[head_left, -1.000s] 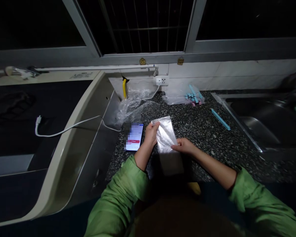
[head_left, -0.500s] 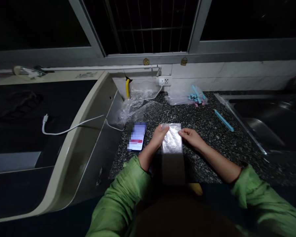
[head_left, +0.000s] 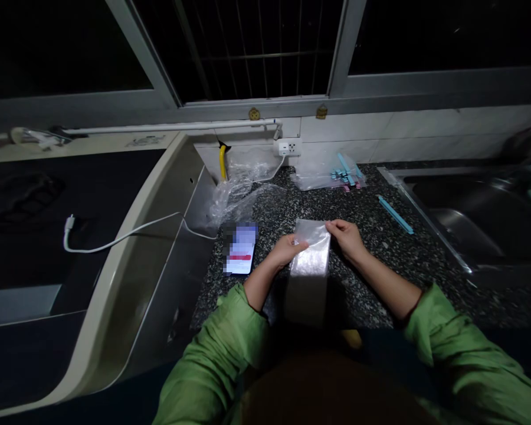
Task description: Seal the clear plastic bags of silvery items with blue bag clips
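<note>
A long, shiny plastic bag (head_left: 310, 260) lies lengthwise in front of me, its upper part brightly lit and its lower part in shadow. My left hand (head_left: 287, 250) grips its left edge, thumb across the top face and fingers partly hidden. At the bag's top right corner, the thumb and fingers of my right hand (head_left: 345, 237) are pinched on the plastic. Whether it is a single bag or a stack I cannot tell. A phone (head_left: 243, 251) with a lit screen rests on the counter left of my left hand.
Light-blue strips (head_left: 395, 214) lie on the speckled counter (head_left: 363, 283), left of a sink (head_left: 451, 227). Further back are a clear bag (head_left: 314, 177) with blue and pink clips and crumpled plastic wrap (head_left: 234, 189). A white cable (head_left: 115, 244) crosses the appliance (head_left: 159, 200) at left.
My left hand has slid slightly down the bag's edge. My right hand has moved up to the top right corner, and the bag's upper end spreads flatter. The view has shifted a little.
</note>
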Demonstrator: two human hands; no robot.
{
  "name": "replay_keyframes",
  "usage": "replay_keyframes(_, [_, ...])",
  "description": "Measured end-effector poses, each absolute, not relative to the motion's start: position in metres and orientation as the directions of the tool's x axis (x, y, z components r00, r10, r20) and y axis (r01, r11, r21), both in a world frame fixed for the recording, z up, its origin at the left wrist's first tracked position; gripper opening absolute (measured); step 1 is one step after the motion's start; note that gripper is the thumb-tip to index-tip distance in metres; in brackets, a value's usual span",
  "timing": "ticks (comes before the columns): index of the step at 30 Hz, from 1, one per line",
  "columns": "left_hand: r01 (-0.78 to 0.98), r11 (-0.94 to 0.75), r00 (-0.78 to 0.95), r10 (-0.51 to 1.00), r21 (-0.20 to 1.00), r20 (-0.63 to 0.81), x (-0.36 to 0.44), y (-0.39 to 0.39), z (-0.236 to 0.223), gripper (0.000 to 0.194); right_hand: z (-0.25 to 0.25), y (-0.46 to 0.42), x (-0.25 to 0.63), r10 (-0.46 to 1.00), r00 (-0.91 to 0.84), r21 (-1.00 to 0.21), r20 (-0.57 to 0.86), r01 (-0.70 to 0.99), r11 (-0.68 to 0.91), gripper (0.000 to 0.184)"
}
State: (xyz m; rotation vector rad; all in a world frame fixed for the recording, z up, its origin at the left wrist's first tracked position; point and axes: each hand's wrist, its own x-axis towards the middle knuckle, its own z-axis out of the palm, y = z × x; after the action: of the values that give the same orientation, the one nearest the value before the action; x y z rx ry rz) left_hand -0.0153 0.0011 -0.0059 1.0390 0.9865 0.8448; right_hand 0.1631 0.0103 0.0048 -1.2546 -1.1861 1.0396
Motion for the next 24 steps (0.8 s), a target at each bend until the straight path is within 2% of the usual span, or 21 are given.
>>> replay_keyframes(6, [-0.079, 0.307, 0.372, 0.892, 0.948, -0.258, -0.016, 0.001, -0.004, 0.044, 0.001, 0.012, 0.167, 0.988, 0.130, -0.992, 0.087, 0.101, 0.074, 0.034])
replay_keyframes(10, [-0.155, 0.338, 0.353, 0.897, 0.928, -0.268, -0.017, 0.001, -0.004, 0.043, 0.000, 0.020, 0.188, 0.994, 0.052, -0.945, 0.096, 0.319, 0.075, 0.035])
replay_keyframes(13, [-0.188, 0.369, 0.327, 0.897, 0.910, -0.296, -0.019, 0.001, -0.005, 0.043, 0.000, 0.031, 0.225, 0.970, 0.164, -0.803, 0.179, 0.595, 0.047, 0.033])
replay_keyframes(16, [-0.193, 0.368, 0.311, 0.902, 0.909, -0.299, -0.024, 0.000, -0.007, 0.042, 0.003, 0.037, 0.270, 0.902, 0.303, -0.547, 0.308, 0.832, -0.093, 0.030])
replay_keyframes(19, [-0.182, 0.357, 0.296, 0.908, 0.916, -0.295, -0.028, -0.001, -0.006, 0.043, 0.007, 0.037, 0.307, 0.851, 0.397, -0.382, 0.345, 0.887, -0.259, 0.032])
replay_keyframes(24, [-0.236, 0.343, 0.274, 0.921, 0.909, -0.277, -0.030, -0.002, -0.002, 0.051, 0.010, 0.034, 0.334, 0.820, 0.503, -0.266, 0.274, 0.859, -0.438, 0.040])
